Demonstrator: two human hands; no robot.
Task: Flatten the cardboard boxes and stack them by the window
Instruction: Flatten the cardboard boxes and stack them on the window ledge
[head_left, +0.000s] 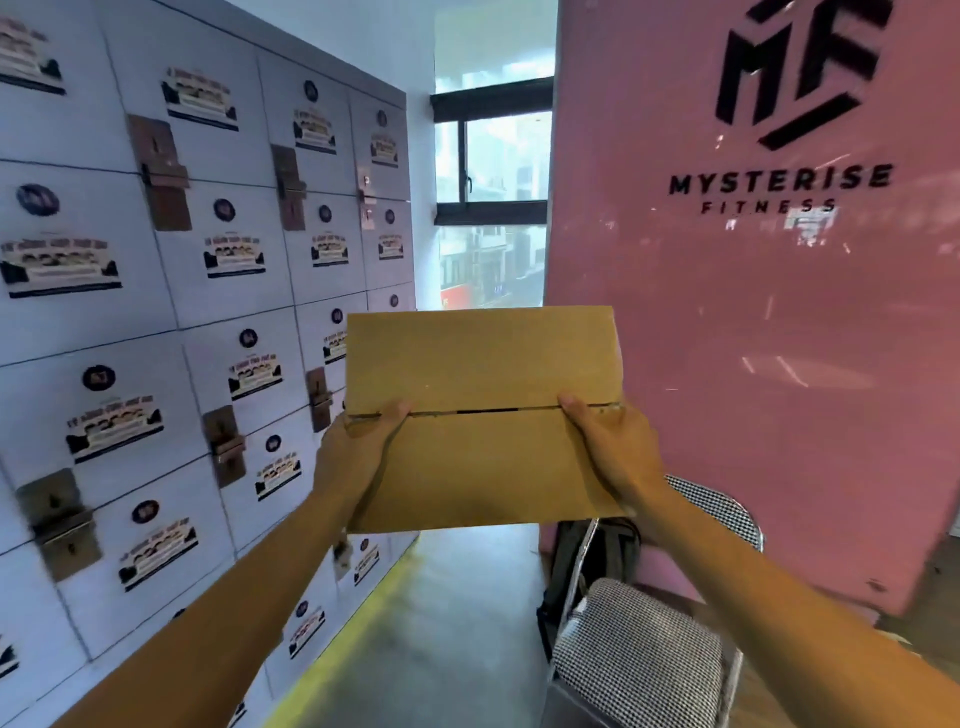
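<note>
lockers (156, 312) left, window (493, 156) ahead, chair (649, 649) right

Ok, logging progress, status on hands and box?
Left hand and right hand grip the cardboard box. Flaps closed, held up. Window ahead; chair at right.

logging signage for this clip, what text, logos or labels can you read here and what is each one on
"MYSTERISE" stands in black on the pink wall.
"FITNESS" stands below it, smaller, on the same wall.
An angular black logo above seems to read "MF"; uncertain.
The locker stickers and round badges are too blurred to read.
The cardboard box, held by the left hand and right hand, shows no print.
</note>
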